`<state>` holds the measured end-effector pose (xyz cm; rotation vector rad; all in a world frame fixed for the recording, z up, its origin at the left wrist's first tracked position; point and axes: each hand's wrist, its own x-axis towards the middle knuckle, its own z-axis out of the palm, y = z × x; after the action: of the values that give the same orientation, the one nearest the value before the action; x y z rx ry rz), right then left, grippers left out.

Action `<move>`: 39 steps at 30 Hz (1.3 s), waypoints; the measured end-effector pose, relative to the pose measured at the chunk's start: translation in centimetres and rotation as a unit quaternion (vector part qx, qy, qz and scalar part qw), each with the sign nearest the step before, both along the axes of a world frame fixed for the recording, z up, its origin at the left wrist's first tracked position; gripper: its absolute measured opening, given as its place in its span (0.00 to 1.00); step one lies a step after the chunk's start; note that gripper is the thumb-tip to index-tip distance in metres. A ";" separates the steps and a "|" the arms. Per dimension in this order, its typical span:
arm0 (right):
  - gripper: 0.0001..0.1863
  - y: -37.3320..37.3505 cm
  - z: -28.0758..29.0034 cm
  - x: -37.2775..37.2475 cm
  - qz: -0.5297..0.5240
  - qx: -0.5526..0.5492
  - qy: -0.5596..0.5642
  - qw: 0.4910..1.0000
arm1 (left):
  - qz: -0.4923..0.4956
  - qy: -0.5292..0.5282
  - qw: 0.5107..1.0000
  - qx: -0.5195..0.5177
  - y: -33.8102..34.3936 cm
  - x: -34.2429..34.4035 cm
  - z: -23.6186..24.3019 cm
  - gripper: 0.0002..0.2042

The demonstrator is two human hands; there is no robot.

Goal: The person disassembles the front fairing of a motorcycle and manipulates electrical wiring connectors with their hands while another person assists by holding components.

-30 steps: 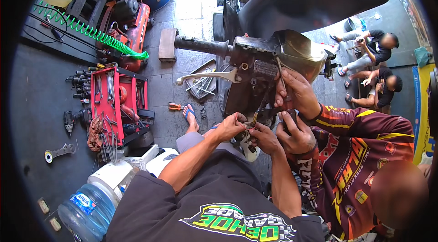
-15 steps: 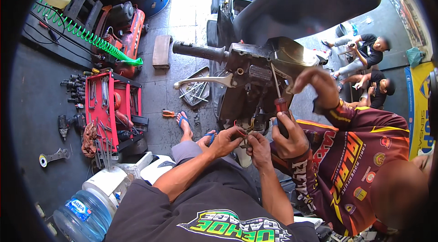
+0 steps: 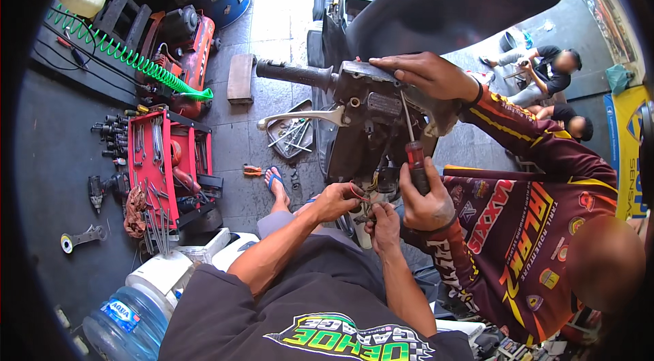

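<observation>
Wires (image 3: 368, 200), lower centre of frame, below the handlebar (image 3: 296, 73). Left hand (image 3: 337, 202) pinches a red wire (image 3: 355, 190), grip narrow; right hand (image 3: 385, 226) pinched at the bunch alongside, exact hold unclear. Risk, judged: uneven pulling could snap a strand; screwdriver (image 3: 415, 154) in co-worker's hand (image 3: 428, 201) could slip, jolting everything.

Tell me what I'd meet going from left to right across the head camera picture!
Power drill → red tool cart → orange pliers → gray tray → left hand → right hand → screwdriver → yellow banner.
</observation>
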<state>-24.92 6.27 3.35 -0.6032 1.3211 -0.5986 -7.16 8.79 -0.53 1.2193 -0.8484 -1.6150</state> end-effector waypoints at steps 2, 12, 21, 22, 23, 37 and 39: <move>0.04 0.1 -0.2 0.0 -0.028 0.023 -0.025 0.999 | 0.002 -0.001 1.000 0.007 -0.1 -0.1 -0.3 0.10; 0.07 -2.7 -2.3 -1.3 0.147 0.047 -0.129 0.980 | 0.022 -0.052 0.998 0.022 -0.7 -0.8 -2.8 0.12; 0.10 -3.3 -4.3 -0.5 0.142 0.039 -0.039 0.988 | -0.049 0.060 0.993 0.087 -2.2 0.6 -0.9 0.06; 0.12 -3.1 -3.1 -0.5 0.194 -0.024 -0.021 0.981 | -0.061 0.058 0.992 0.090 -2.3 1.1 -0.2 0.04; 0.13 -3.2 -2.3 -0.3 0.199 -0.009 -0.045 0.979 | -0.065 0.076 0.991 0.083 -2.2 1.3 -0.1 0.04; 0.14 -4.2 -5.1 -0.2 0.312 -0.239 0.025 0.919 | 0.046 -0.039 0.998 -0.032 0.4 0.0 -1.9 0.07; 0.11 -3.0 -1.3 1.2 0.231 -0.090 -0.016 0.969 | 0.097 -0.001 0.994 -0.055 1.1 -0.6 -3.8 0.07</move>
<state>-23.72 3.31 2.04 -1.0127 1.0512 -0.3418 -7.78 9.93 -4.37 1.1880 -0.7835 -1.3937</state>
